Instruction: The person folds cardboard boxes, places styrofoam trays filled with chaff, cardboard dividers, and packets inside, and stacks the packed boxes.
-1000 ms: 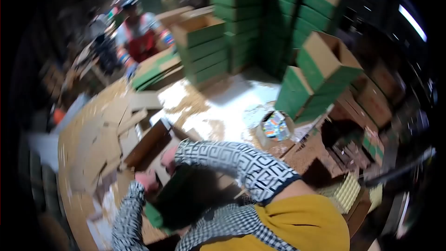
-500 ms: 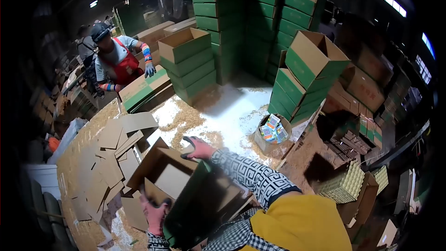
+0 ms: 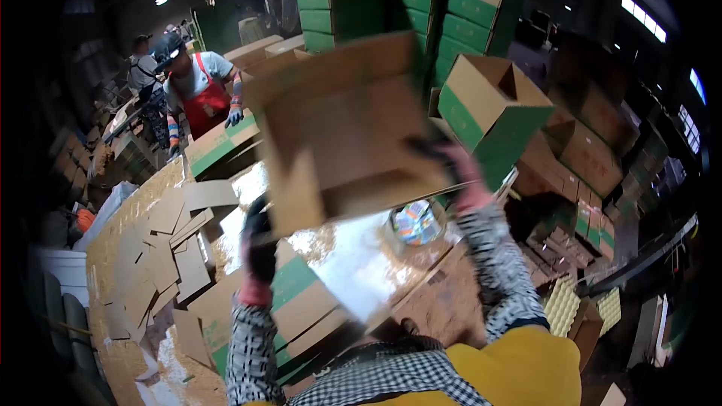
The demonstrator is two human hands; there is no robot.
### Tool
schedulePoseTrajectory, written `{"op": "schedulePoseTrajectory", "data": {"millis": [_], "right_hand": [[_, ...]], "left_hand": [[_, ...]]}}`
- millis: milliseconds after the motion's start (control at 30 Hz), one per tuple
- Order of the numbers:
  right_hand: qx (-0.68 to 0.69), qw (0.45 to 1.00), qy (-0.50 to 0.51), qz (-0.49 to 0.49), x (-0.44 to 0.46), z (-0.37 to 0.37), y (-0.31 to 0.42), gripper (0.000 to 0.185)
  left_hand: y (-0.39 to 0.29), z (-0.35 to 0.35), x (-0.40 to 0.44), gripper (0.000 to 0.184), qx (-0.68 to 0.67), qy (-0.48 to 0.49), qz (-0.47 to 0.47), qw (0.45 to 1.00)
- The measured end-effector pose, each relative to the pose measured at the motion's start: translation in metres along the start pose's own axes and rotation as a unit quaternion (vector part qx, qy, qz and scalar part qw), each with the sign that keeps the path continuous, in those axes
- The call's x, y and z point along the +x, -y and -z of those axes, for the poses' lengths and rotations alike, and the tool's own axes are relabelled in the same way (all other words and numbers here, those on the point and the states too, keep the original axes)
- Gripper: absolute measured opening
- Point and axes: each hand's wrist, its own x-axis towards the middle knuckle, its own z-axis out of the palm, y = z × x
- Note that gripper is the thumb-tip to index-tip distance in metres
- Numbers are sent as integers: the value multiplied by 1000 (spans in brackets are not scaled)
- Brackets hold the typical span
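An open cardboard box is held up in front of me, its open side tilted towards me and its inner walls showing. My left hand, in a pink and dark glove, grips the box's lower left edge. On the right side, my right hand has its dark-tipped glove fingers over the rim, slightly blurred. Below the box, near my apron, lie flat green-and-brown cartons.
Loose cardboard sheets cover the table's left. A round tub of colourful packets stands beyond the box. Green-and-brown boxes are stacked at right and behind. A co-worker in a red apron stands at back left.
The box has been raised from the table's near edge, up and away from me, and turned. Both my hands have moved up with it. The co-worker has shifted slightly.
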Motion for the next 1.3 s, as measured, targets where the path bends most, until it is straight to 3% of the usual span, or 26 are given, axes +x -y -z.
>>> {"op": "schedulePoseTrajectory", "data": {"millis": [33,67,100,133,167,233,333,467,567,633,733,833,867,900,933,967,1000,1033,1100,1133,1167,1200,1233,1300], "right_hand": [[-136,991,-14,11,12,61,1,37],[-270,962,-30,18,24,122,1,46],[-206,973,-106,6,26,178,-8,50],[-150,974,-168,-19,27,228,-12,49],[-99,968,-225,-48,27,275,-17,48],[-51,947,-308,-80,28,356,-34,46],[-10,918,-377,-127,27,431,-78,43],[31,897,-392,-200,32,466,-167,39],[53,888,-381,-251,36,457,-227,36],[59,883,-372,-280,44,450,-255,34],[59,878,-358,-313,52,440,-278,31],[88,877,-362,-303,46,445,-272,29],[68,885,-376,-266,41,438,-257,28],[-130,906,-354,-193,29,389,-202,30],[-336,863,-356,-123,18,337,-142,33],[-205,827,-499,-162,8,322,-142,35],[-189,844,-500,-51,-4,243,-100,45],[-147,919,-365,33,-39,197,-94,39],[-157,985,-61,-25,-72,75,-83,41],[-158,982,88,-49,-88,14,-78,46],[75,966,132,-208,-113,-51,-92,49],[195,902,151,-353,-110,-116,-97,57],[223,840,187,-457,-118,-167,-119,64],[192,842,197,-464,-150,-270,-179,69]], "left_hand": [[19,-29,31,61,29,24,16,999],[40,-73,66,64,73,103,-32,991],[69,-113,102,79,222,179,-118,951],[65,-177,125,89,383,225,-208,871],[77,-221,148,96,532,230,-307,755],[109,-286,181,94,566,231,-361,705],[187,-290,203,88,642,266,-296,656],[229,-285,171,84,600,120,-253,749],[238,-296,167,88,580,119,-201,780],[238,-306,173,95,606,137,-173,764],[249,-297,183,93,547,129,-159,811],[225,-276,173,92,413,174,-139,883],[225,-260,160,89,252,136,-102,953],[214,-231,143,82,318,94,-138,933],[201,-191,121,75,389,60,-148,907],[186,-143,92,69,460,30,-152,874],[174,-89,59,64,539,-28,-143,830],[160,-32,22,60,612,-76,-133,776],[105,69,-62,51,727,-237,-63,642],[75,120,-107,51,778,-310,7,547],[55,166,-151,56,799,-388,73,454],[35,212,-193,62,801,-452,153,361],[0,211,-212,69,793,-508,249,227],[-31,251,-255,70,585,-561,279,515]]}}
